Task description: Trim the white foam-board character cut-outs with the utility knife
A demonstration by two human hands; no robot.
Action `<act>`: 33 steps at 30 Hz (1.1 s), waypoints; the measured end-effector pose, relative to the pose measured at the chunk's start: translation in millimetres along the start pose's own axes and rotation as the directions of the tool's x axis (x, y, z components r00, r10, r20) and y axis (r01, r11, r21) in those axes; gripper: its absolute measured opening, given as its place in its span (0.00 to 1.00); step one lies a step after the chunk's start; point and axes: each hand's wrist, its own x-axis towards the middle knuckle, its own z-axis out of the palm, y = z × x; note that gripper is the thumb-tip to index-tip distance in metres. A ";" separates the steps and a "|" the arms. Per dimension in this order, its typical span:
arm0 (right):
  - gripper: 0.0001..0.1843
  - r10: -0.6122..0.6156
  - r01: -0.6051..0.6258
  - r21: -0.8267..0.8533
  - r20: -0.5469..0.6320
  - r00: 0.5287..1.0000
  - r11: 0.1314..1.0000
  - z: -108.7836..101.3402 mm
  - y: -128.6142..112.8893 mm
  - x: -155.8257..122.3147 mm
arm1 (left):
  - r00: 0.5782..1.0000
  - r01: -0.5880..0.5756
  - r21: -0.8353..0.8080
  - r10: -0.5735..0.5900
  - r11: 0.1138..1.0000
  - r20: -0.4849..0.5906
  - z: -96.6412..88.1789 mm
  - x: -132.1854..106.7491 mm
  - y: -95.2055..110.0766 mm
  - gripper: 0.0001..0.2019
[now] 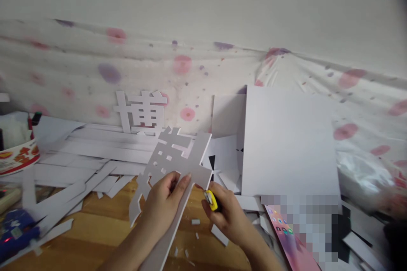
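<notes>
My left hand [163,203] grips a white foam-board cut-out shaped like a character [173,160], holding it tilted up above the wooden floor [95,224]. Its fingers wrap round the lower part of the piece. My right hand [227,216] is closed on a small yellow craft knife [210,200], whose tip sits at the cut-out's lower right edge. A second white cut-out character [141,112] leans upright against the spotted cloth behind.
Large white boards [286,143] lean at the right. Long white offcut strips [92,152] lie in a heap at the left, with small scraps on the floor. A printed tub [17,156] stands at the far left, a blue object [15,233] below it. A pink tablet screen [286,230] lies at lower right.
</notes>
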 end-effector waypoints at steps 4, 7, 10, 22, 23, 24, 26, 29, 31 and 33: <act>0.25 -0.026 0.032 -0.047 0.115 0.993 0.998 -4.3 -1.7 0.3 | 1.000 -0.021 -0.001 0.021 1.000 -0.005 -1.0 2.0 -3.0 0.19; 0.28 -0.022 0.030 -0.060 0.128 0.991 0.998 -6.2 -1.3 -0.5 | 0.999 -0.036 -0.053 0.035 0.998 -0.020 -1.0 1.9 -1.0 0.18; 0.31 -0.018 0.025 -0.081 0.094 0.995 0.996 -8.5 2.2 -1.5 | 0.998 -0.055 -0.214 0.052 0.975 -0.019 -7.9 2.5 3.3 0.17; 0.24 0.016 -0.039 -0.219 -0.106 0.994 0.975 -22.3 12.8 -4.8 | 0.832 0.352 -0.913 0.378 0.205 0.406 -36.0 28.0 -20.3 0.19; 0.23 0.016 -0.042 -0.227 -0.115 0.993 0.973 -23.9 12.5 -4.9 | 0.835 0.359 -0.915 0.375 0.182 0.402 -34.9 28.1 -21.1 0.19; 0.23 0.020 -0.047 -0.231 -0.120 0.993 0.972 -25.4 12.1 -4.8 | 0.839 0.363 -0.918 0.370 0.162 0.398 -34.0 28.0 -21.6 0.20; 0.22 0.038 -0.063 -0.228 -0.112 0.993 0.972 -27.5 10.9 -4.3 | 0.849 0.367 -0.922 0.360 0.122 0.386 -32.6 27.9 -22.4 0.22; 0.20 0.130 -0.133 -0.218 -0.028 0.991 0.967 -26.7 9.4 -2.7 | 0.871 0.361 -0.932 0.344 0.033 0.350 -30.3 28.2 -24.7 0.22; 0.17 0.214 -0.199 -0.258 0.030 0.976 0.945 -24.0 9.4 -1.6 | 0.893 0.357 -0.934 0.306 -0.035 0.330 -28.1 28.0 -26.6 0.22; 0.14 0.276 -0.246 -0.311 0.056 0.960 0.918 -20.9 10.5 -0.8 | 0.916 0.346 -0.932 0.252 -0.104 0.312 -25.8 27.5 -28.2 0.22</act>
